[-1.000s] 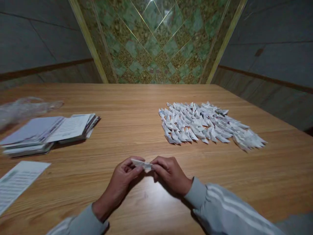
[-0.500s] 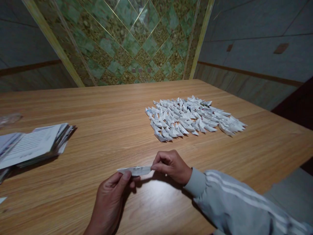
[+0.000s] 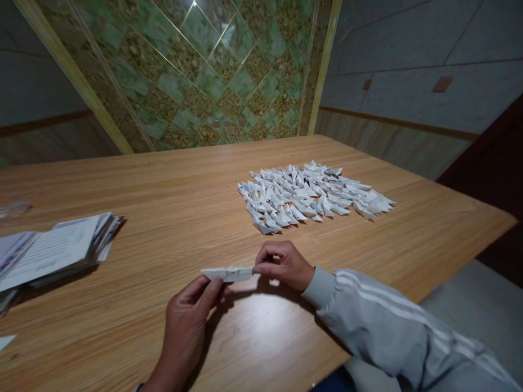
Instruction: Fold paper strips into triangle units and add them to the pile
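Note:
A long, narrow piece of folded paper (image 3: pixel 235 273), white with faint print, is stretched between both hands just above the table. My left hand (image 3: pixel 194 307) grips its left end, thumb on the near face and fingers behind. At the other end, my right hand (image 3: pixel 286 264) pinches the tip between thumb and forefinger. Beyond the hands lies a wide cluster of folded paper boats (image 3: pixel 298 193), set close together in rough rows.
On the left lies a stack of printed sheets (image 3: pixel 61 247), with a clear plastic item (image 3: pixel 15 209) behind it. A small paper scrap (image 3: pixel 5 342) is at the near left. The wooden table (image 3: pixel 171 190) reaches toward a green tiled wall, and its right edge slants past my sleeve.
Both hands still hold the folded paper by its ends, slightly higher in view. Its top edge now looks a little more parted in the middle. The camera view has shifted slightly.

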The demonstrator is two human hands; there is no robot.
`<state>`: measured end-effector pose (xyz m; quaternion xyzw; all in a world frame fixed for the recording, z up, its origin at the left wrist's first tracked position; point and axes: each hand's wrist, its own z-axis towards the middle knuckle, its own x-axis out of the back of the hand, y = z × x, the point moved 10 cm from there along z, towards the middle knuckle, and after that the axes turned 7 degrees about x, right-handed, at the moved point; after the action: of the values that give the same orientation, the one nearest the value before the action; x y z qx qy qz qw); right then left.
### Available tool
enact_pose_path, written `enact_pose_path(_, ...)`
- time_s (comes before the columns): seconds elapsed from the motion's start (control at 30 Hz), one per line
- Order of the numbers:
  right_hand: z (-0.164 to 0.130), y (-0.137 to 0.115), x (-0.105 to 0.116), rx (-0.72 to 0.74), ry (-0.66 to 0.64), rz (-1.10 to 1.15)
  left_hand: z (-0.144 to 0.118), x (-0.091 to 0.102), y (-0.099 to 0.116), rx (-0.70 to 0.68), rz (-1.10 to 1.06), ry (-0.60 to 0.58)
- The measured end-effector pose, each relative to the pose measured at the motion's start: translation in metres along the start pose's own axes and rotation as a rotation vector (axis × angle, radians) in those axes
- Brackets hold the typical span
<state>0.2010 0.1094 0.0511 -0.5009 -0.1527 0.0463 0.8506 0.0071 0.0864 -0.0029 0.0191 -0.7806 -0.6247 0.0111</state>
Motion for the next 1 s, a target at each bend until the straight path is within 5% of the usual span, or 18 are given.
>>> enact_pose_path(0.17, 0.007, -0.013, 0.041, 0.032, 0.169, -0.070, -0.006, -0.003, 0.012, -0.042, -0.049, 0.004)
enact_pose_path(0.33, -0.027, -0.026, 0.163, -0.033, 0.656, -0.434, -0.008, -0.002, 0.018, -0.066, -0.034, 0.036)
enact_pose_path(0.47, -0.092, -0.032, 0.259, -0.146, 0.871, -0.615, -0.009, -0.003, 0.017, -0.046, -0.014, 0.032)
enact_pose_path(0.57, -0.148, -0.028, 0.306, -0.306, 0.934, -0.765, -0.009, -0.005, 0.014, -0.018, 0.030, 0.027)
enact_pose_path(0.73, -0.193, -0.005, 0.327, -0.530, 0.812, -0.939, -0.005, -0.001, 0.009, 0.012, 0.093, 0.067)
enact_pose_path(1.0, -0.171, 0.020, 0.332, -0.652, 0.636, -1.130, 0.003, 0.011, -0.010, 0.045, 0.180, 0.074)
